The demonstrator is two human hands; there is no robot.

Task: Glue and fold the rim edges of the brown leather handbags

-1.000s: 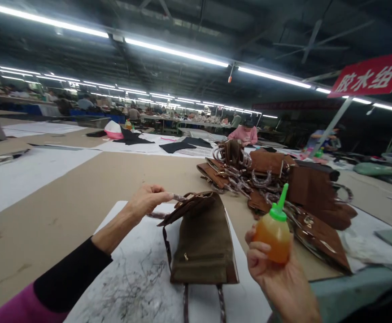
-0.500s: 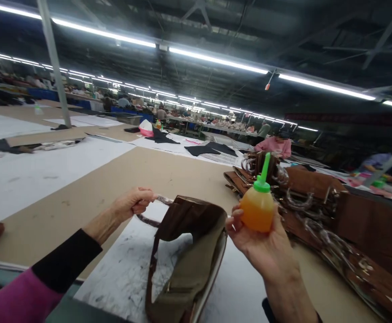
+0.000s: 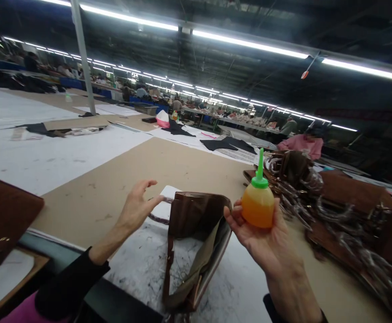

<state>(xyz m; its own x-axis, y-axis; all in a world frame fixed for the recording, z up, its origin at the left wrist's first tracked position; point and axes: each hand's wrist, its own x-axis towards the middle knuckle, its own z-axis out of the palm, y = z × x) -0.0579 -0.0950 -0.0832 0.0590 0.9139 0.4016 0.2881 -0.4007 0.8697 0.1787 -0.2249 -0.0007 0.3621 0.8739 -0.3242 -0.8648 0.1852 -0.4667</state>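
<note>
1. A tan-topped desk stretches beyond an open brown bag, the scene's landmark.
2. Brown bags lie in a pile to the open bag's right.
3. The open bag sits gaping on a white sheet.
4. Left of it, the left hand has just released the wrapped handle, fingers spread; that hand appears free for other work. Whether its thumb brushes the handle cannot be told.
5. Right of it, the right hand cradles a green-nozzled bottle of orange liquid.
6. No brand or lettering is legible.
</note>
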